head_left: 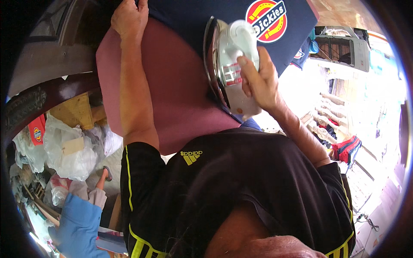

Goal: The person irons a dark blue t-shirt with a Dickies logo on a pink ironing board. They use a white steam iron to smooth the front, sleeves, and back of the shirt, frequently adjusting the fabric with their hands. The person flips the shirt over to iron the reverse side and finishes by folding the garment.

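An electric iron [234,81] with a white and clear body is in my right hand [262,81], its fingers wrapped round the handle. The iron is tilted, its shiny sole edge turned to the left; whether it touches the cloth I cannot tell. Under and beyond it lies a navy garment [180,17] with a round red and yellow print, spread over a maroon padded ironing board [172,90]. At the far left of the board, my left hand [130,19] is beside the garment's edge. Its fingers are mostly cut off by the upper rim.
White plastic bags [66,150] and a red printed cloth [37,130] are at the left, below a dark wooden beam [51,96]. A person in blue [79,223] is at the lower left. Folded red and blue cloth [346,148] lies at the right, near a bright opening.
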`<state>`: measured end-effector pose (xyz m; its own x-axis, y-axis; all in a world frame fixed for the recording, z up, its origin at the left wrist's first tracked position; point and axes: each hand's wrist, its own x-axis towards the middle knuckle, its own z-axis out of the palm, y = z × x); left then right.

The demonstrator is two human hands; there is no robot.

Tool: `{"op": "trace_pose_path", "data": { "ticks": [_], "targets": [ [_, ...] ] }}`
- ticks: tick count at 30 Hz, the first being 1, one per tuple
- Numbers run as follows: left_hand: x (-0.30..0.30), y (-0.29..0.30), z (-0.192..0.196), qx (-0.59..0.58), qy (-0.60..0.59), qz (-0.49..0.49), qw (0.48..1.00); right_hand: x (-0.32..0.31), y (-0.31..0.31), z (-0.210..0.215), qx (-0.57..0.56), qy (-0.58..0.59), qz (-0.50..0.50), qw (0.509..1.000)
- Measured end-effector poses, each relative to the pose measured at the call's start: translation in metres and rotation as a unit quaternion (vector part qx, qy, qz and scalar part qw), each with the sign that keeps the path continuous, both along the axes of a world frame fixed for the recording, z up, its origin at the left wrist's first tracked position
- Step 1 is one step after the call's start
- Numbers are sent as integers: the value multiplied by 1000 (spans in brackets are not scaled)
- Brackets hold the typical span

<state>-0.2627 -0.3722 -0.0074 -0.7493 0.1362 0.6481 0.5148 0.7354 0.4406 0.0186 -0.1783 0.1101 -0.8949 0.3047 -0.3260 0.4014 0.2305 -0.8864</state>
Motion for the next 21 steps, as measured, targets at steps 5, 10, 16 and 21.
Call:
{"op": "trace_pose_path", "data": {
  "ticks": [5,10,16,21],
  "targets": [
    [-2,1,-2,0,-6,-5,1000,-25,-5,6,-49,23,-12,998],
    [-3,-1,2,-14,5,-5,1000,2,-8,5,33,1,82,996],
    [-22,-17,-11,-73,-95,25,993,55,20,19,103,-18,241,965],
    [-13,-7,-2,-77,-88,37,992,100,60,9,153,-40,319,934]
  ]
}}
